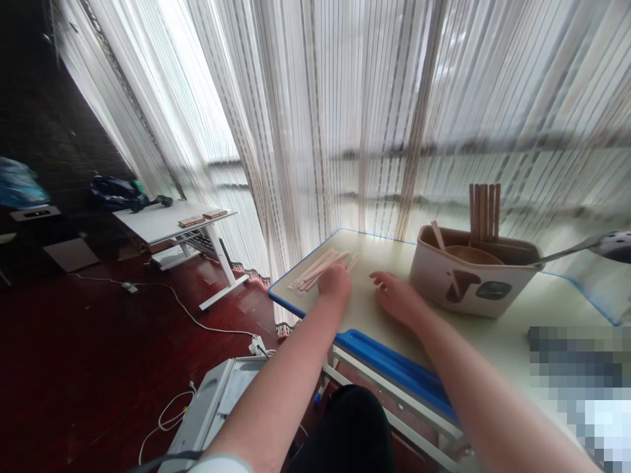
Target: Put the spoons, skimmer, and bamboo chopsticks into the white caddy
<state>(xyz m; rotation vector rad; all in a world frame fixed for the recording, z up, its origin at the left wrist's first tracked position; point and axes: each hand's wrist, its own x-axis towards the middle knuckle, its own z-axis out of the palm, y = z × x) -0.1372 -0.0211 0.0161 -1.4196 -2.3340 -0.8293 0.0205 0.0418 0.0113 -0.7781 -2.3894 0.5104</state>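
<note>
Pale wooden chopsticks (315, 270) lie in a loose bundle across the left end of the cream, blue-edged table (374, 328). My left hand (335, 279) is closed over their near right part, with a few ends showing past the knuckles. Its fingertips are hidden. To the right, my right hand (397, 297) hovers low over or rests on the tabletop, fingers loosely apart and holding nothing. Beside that forearm stands a beige utensil holder (458, 289). Upright brown chopsticks (484, 211), a wooden spoon (470, 254) and a metal-handled utensil with a dark-spotted head (614, 246) are in it.
A blue tray-like strip (394, 361) runs along the near table edge. String curtains (335, 131) hang right behind the table. At left, a white desk (162, 220) stands on the dark red floor, with a white cable (197, 322) trailing across. A pixelated patch covers the lower right.
</note>
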